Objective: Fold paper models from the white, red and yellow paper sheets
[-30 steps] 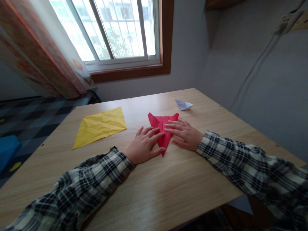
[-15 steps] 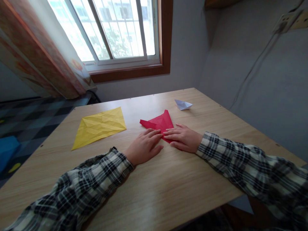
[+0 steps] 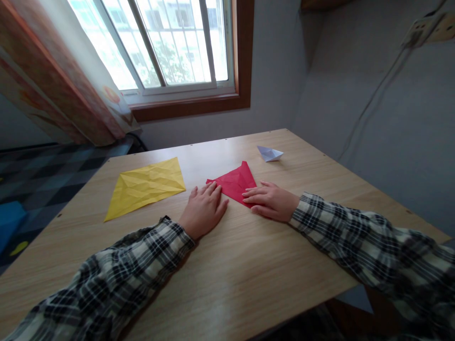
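A folded red paper (image 3: pixel 236 182) lies flat on the wooden table (image 3: pixel 249 265) as a low triangle with its peak pointing away from me. My left hand (image 3: pixel 202 210) lies palm down, fingertips pressing the paper's left corner. My right hand (image 3: pixel 272 201) rests flat with its fingertips on the paper's near right edge. Both sleeves are black-and-white plaid.
A creased yellow paper sheet (image 3: pixel 145 186) lies to the left on the table. A small white paper boat (image 3: pixel 270 153) sits at the far right. Grey walls close in behind and to the right, a window with a curtain (image 3: pixel 60 80) stands beyond, and the table's near edge drops off at lower right.
The red paper's near point has been folded up and away, turning a downward-pointing shape into an upward-pointing triangle. My left hand slid left along the fold to the paper's left corner.
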Demonstrator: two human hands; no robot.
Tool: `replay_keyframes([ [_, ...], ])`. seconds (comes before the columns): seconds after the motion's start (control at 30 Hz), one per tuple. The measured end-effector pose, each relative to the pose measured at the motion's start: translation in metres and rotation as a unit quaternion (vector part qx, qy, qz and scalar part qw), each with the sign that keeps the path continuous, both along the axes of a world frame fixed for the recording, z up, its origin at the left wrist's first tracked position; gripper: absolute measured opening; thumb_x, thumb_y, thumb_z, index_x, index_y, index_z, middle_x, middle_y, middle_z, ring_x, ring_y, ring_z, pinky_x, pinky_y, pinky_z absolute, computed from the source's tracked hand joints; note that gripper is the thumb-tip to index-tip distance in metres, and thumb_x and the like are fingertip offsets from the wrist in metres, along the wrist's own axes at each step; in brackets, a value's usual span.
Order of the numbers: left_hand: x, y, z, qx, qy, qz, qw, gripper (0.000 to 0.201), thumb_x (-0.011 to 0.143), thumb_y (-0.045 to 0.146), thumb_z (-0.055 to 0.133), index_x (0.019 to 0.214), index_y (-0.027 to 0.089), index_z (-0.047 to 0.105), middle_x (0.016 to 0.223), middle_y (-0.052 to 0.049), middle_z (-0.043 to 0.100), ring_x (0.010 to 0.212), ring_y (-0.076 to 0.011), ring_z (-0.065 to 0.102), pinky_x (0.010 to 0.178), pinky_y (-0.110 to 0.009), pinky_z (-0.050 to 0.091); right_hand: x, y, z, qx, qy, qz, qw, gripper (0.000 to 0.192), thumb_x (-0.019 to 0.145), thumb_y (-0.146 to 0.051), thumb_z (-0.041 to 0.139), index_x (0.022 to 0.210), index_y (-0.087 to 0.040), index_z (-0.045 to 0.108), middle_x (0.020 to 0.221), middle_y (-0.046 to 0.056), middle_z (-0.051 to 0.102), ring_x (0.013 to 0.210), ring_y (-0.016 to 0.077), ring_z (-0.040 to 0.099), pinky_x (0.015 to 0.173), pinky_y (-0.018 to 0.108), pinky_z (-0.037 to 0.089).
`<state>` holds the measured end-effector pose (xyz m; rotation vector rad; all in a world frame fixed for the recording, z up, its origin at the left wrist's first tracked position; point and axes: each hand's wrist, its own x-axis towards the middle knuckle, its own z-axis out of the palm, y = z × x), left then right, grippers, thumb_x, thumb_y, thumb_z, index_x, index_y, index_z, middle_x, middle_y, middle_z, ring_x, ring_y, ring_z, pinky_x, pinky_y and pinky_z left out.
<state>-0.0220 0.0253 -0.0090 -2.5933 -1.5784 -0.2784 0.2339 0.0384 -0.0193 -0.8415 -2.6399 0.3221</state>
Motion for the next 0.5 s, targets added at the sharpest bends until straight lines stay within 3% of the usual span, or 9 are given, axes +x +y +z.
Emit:
replay_keyframes([
  [0.23,-0.013,0.015,-0.008,0.033,0.002,0.048,0.998,0.052,0.098,0.045,0.032,0.135,0.014,0.052,0.142,-0.019,0.054,0.134,-0.0336,0.047,0.112,-0.063,0.028,0.000,0.000,0.000,-0.001,-0.003,-0.001,1.000,0.033,0.098,-0.036,0.046,0.124,-0.025,0.064,0.133,0.008,0.063,0.128,0.0229,0.055,0.113,0.054,0.026],
  [0.33,-0.015,0.016,-0.012,0.054,-0.005,0.065,0.996,0.056,0.097,0.047,0.035,0.137,0.011,0.049,0.145,-0.020,0.049,0.138,-0.0363,0.040,0.113,-0.063,0.026,0.000,0.000,0.000,0.001,-0.003,-0.003,1.000,0.033,0.098,-0.036,0.046,0.124,-0.026,0.065,0.133,0.008,0.064,0.127,0.0229,0.055,0.113,0.054,0.027],
  [0.4,-0.015,0.015,-0.011,0.068,-0.027,0.032,0.997,0.057,0.096,0.045,0.037,0.139,0.010,0.047,0.151,-0.021,0.041,0.142,-0.0358,0.034,0.115,-0.060,0.025,-0.001,0.000,0.000,0.005,-0.004,-0.006,1.000,0.033,0.098,-0.037,0.046,0.124,-0.026,0.065,0.133,0.008,0.063,0.127,0.0230,0.055,0.112,0.054,0.028],
  [0.5,-0.013,0.011,-0.004,0.069,-0.056,-0.107,0.990,0.050,0.098,0.039,0.039,0.141,0.015,0.046,0.154,-0.014,0.039,0.144,-0.0288,0.032,0.118,-0.051,0.027,-0.001,0.000,0.000,0.013,-0.009,-0.006,1.000,0.034,0.098,-0.037,0.046,0.125,-0.026,0.064,0.134,0.008,0.063,0.127,0.0231,0.055,0.111,0.053,0.029],
])
